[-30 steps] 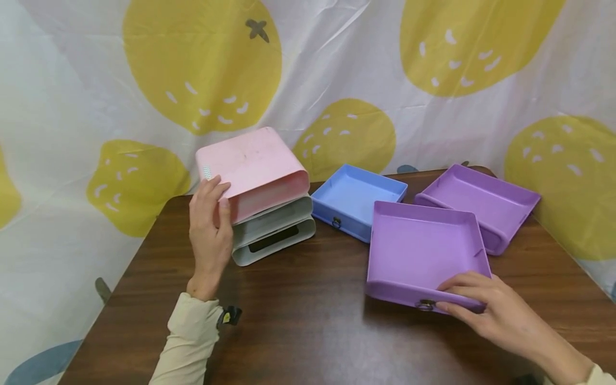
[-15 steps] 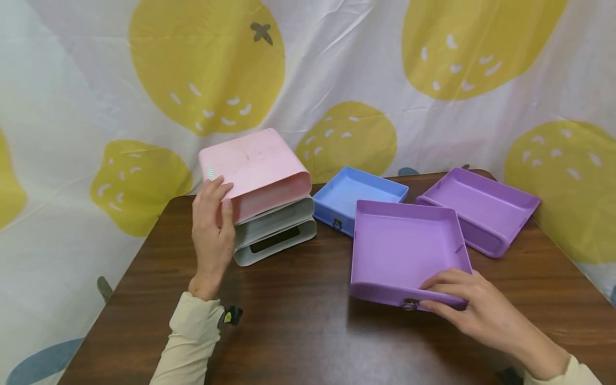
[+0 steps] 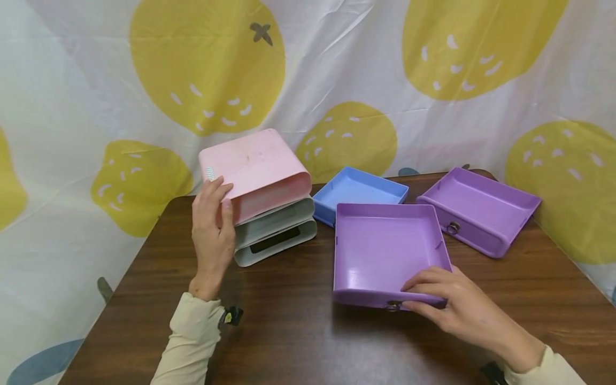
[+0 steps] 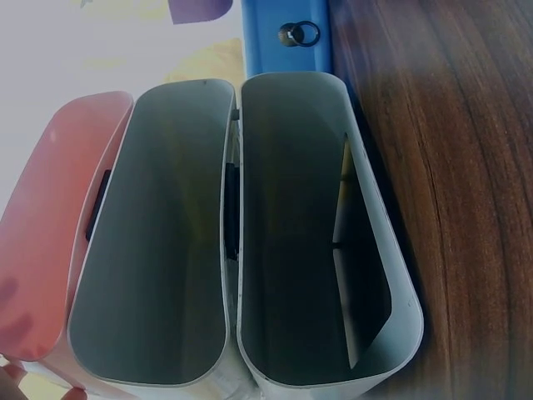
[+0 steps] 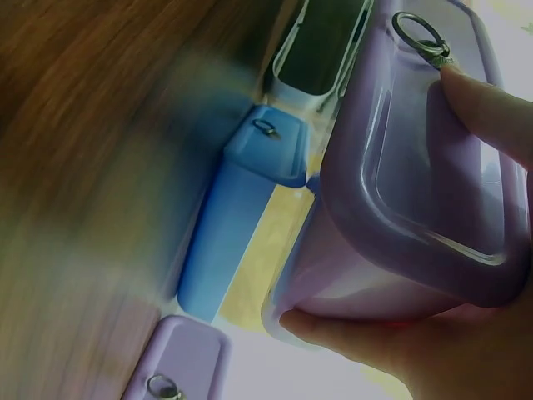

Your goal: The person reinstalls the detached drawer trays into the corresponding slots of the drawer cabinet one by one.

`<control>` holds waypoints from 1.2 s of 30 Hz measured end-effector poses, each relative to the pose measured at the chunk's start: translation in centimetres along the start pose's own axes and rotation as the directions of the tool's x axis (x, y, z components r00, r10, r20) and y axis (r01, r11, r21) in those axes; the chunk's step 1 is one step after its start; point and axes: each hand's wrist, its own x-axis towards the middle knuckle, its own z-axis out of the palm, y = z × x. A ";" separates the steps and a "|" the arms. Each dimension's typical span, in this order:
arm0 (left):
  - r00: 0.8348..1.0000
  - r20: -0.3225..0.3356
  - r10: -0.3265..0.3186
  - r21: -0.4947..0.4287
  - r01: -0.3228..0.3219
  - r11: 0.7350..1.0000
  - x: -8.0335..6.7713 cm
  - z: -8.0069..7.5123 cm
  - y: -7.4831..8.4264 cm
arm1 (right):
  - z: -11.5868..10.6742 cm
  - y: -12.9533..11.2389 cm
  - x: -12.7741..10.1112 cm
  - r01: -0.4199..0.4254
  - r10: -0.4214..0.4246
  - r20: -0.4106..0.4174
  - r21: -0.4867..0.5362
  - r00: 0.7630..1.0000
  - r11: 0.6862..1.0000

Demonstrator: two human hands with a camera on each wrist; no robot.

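My right hand (image 3: pixel 469 307) holds a purple drawer (image 3: pixel 387 248) by its front right corner. The thumb lies on the front panel beside the ring pull (image 5: pixel 420 33), and fingers reach over the rim. The drawer is raised above the table, its open top facing up. My left hand (image 3: pixel 212 238) rests at the near left corner of a pink drawer casing (image 3: pixel 255 160), fingers on its top and thumb by its front edge. Beneath it are stacked two grey casings (image 3: pixel 274 219), open at the front, with hollow insides (image 4: pixel 158 233).
Behind the held drawer lies a blue drawer (image 3: pixel 356 184), partly hidden. A second purple drawer (image 3: pixel 481 206) lies at the back right of the wooden table (image 3: pixel 289 331). A fruit-patterned cloth (image 3: pixel 337 48) hangs behind the table.
My right hand has carried the purple drawer leftward, towards the stack, uncovering the ring pull of the other purple drawer. My left hand stays on the pink casing.
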 end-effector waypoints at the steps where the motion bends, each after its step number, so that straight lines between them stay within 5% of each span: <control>1: 1.000 -0.001 -0.001 -0.001 0.001 1.000 0.0 0.0 0.0 | 0.1 -0.1 0.1 0.004 -0.004 0.000 -0.002 1.000 1.000; 36: 1.000 -0.006 0.007 -0.014 -0.007 1.000 -0.1 0.0 0.1 | 3.9 -1.8 1.7 0.197 -0.200 0.063 0.054 0.978 0.979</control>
